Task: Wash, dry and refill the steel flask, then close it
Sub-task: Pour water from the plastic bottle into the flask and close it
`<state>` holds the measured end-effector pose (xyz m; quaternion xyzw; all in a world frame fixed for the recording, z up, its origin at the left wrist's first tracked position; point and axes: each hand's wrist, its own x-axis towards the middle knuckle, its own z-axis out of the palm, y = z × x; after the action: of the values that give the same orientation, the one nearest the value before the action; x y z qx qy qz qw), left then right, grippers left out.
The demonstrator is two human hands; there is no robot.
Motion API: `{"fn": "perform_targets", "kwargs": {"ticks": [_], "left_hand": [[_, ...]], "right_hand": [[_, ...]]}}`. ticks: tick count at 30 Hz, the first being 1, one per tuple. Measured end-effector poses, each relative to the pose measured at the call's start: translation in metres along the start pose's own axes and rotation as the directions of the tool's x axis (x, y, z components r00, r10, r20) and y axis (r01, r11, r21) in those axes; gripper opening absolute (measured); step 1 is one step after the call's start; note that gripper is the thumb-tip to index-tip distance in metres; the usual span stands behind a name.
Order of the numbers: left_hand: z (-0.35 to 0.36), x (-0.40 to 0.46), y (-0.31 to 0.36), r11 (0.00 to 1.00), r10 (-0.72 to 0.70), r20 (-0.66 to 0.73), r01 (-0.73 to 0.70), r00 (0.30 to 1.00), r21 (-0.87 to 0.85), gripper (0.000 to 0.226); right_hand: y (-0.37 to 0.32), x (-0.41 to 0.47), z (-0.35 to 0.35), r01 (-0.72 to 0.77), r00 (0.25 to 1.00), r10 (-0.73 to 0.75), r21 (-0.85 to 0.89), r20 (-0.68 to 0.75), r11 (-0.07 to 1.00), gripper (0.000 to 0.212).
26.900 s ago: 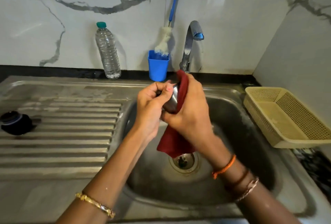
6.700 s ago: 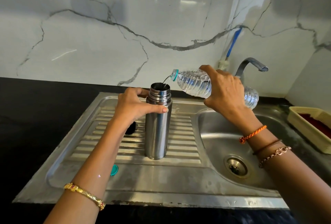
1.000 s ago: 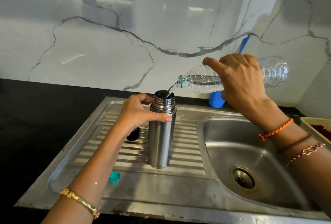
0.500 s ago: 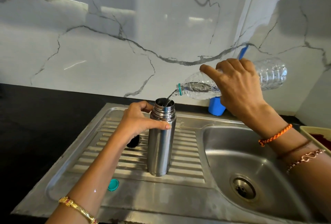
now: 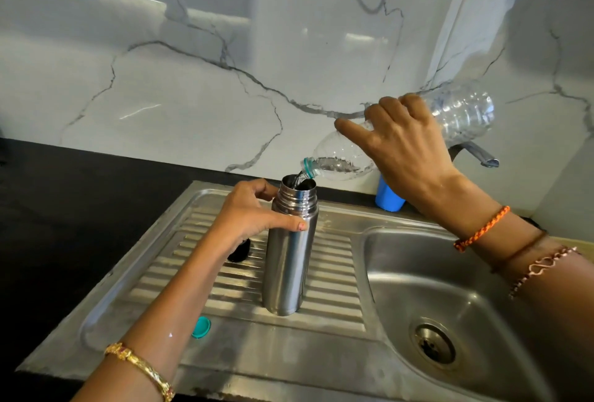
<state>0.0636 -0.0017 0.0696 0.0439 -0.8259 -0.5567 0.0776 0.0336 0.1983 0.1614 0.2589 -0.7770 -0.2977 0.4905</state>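
Note:
The open steel flask stands upright on the ribbed drainboard. My left hand grips it just below the threaded neck. My right hand holds a clear plastic bottle tipped steeply, base up to the right, mouth just over the flask's opening. A thin stream of water runs from the bottle into the flask. Little water is left in the bottle's neck end. The flask's black cap lies on the drainboard behind my left wrist, mostly hidden.
The bottle's teal cap lies on the drainboard near the front. The sink basin with its drain is at the right. A blue cup and the tap stand behind my right arm. Black counter lies to the left.
My right hand has tilted the bottle more steeply, raising its base, and the water left in it has dropped. The flask and my left hand have stayed in place.

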Motion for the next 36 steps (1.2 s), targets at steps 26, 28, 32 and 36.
{"fn": "perform_targets", "kwargs": {"ticks": [26,28,32,36], "left_hand": [[-0.001,0.002,-0.001,1.000,0.016,0.019,-0.015,1.000,-0.012,0.059],[-0.001,0.002,-0.001,1.000,0.021,0.019,-0.021,1.000,-0.009,0.060],[0.000,0.001,0.000,0.999,0.042,0.014,-0.042,0.999,0.002,0.055],[0.000,0.001,-0.002,0.998,0.055,0.023,-0.055,0.998,0.018,0.058]], "right_hand": [[-0.006,0.032,0.000,0.401,0.883,-0.465,-0.424,-0.056,0.812,0.061],[-0.007,0.037,0.002,0.421,0.866,-0.497,-0.444,-0.065,0.791,0.057],[-0.008,0.041,0.002,0.455,0.857,-0.514,-0.434,-0.024,0.778,0.049],[-0.006,0.042,0.003,0.456,0.857,-0.515,-0.434,-0.023,0.777,0.050]]}}
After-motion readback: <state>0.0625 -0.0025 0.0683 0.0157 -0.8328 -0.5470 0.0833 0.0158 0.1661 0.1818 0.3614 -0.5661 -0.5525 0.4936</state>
